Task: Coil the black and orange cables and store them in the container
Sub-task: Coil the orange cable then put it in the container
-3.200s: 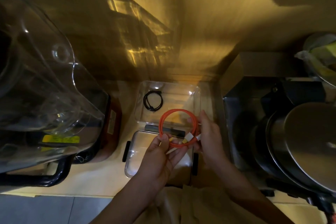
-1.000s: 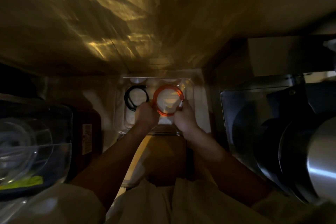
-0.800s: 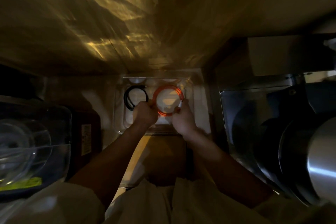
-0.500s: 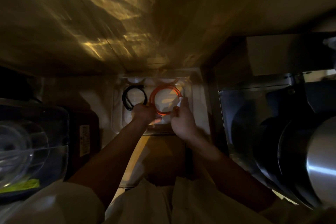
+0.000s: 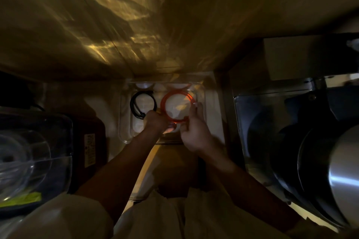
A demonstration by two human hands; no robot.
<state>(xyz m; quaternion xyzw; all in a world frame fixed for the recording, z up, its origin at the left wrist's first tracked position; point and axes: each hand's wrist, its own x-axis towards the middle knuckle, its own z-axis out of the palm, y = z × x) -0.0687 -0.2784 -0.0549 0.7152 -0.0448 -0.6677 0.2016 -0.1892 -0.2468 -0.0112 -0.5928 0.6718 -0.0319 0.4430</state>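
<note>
Flanking the container point(image 5: 124, 122): blender jug point(image 5: 29, 161) left, steel pots point(image 5: 320, 170) right.

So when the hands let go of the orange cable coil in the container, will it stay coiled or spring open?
The orange cable holds a smooth round ring, so it looks fairly springy and may loosen a little. The clear container walls and the black cable beside it would probably limit this. It looks thin and light, so it likely slides easily.

The left hand point(image 5: 155, 122) covers the near-left arc of the orange cable point(image 5: 177, 106); whether its fingers grip the coil cannot be told in the dim light; the right hand point(image 5: 194, 132) hides the container point(image 5: 124, 122) front rim; the pot point(image 5: 330, 170) is cut off at right.
</note>
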